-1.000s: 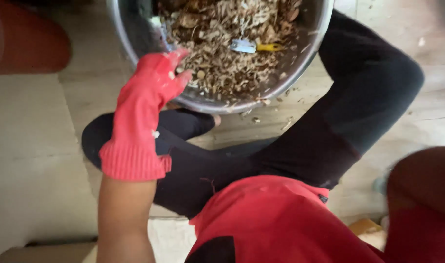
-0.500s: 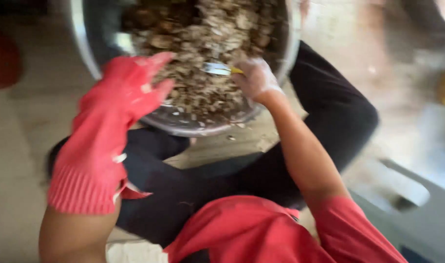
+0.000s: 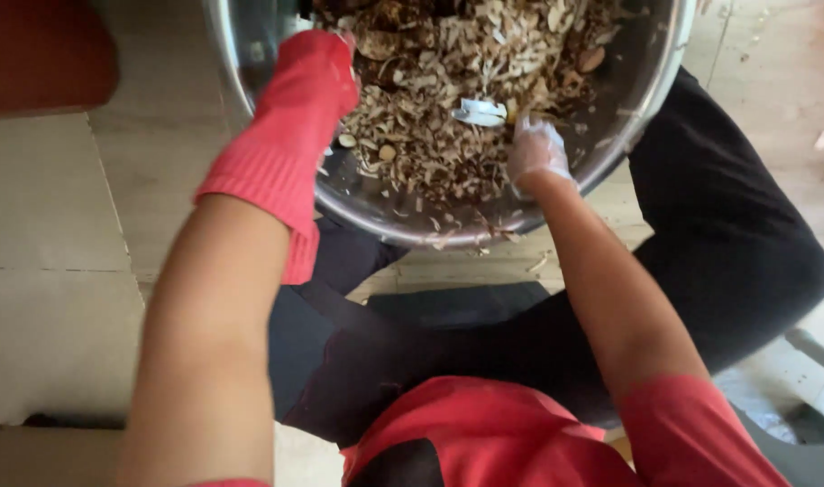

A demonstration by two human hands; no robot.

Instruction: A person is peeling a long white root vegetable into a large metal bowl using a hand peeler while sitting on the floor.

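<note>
A: State the location of the metal bowl [image 3: 277, 54].

B: The bowl sits on the tiled floor [image 3: 51, 225], at the top of the head view, between the person's black-clad knees. Its far rim is cut off by the picture's top edge. It holds a heap of pale peelings and scraps [image 3: 448, 81], with darker brown pieces toward the far side.

A: State what lies on the heap.

B: A small peeler [image 3: 480, 112] with a pale metal blade — it lies near the middle of the heap, just left of the right hand's fingertips. A yellowish part shows at its right end.

A: Report the right hand [image 3: 536, 149].

B: It wears a thin clear glove and reaches over the near right rim into the bowl. The fingers press down into the scraps beside the peeler. Whether the grip is closed on the peeler or on scraps — this cannot be told, since the fingertips are buried and blurred.

A: Report the left hand [image 3: 308, 90].

B: It wears a thick red glove with a ribbed cuff. It reaches over the near left rim, fingers extended and held together, tips among the scraps at the bowl's left side. Nothing is seen clamped in it.

A: List the surroundings.

B: A few scraps lie on the floor below the near rim. A dark red object [image 3: 42, 54] stands at the top left corner of the view. The person's red top [image 3: 484, 433] fills the bottom centre.
</note>
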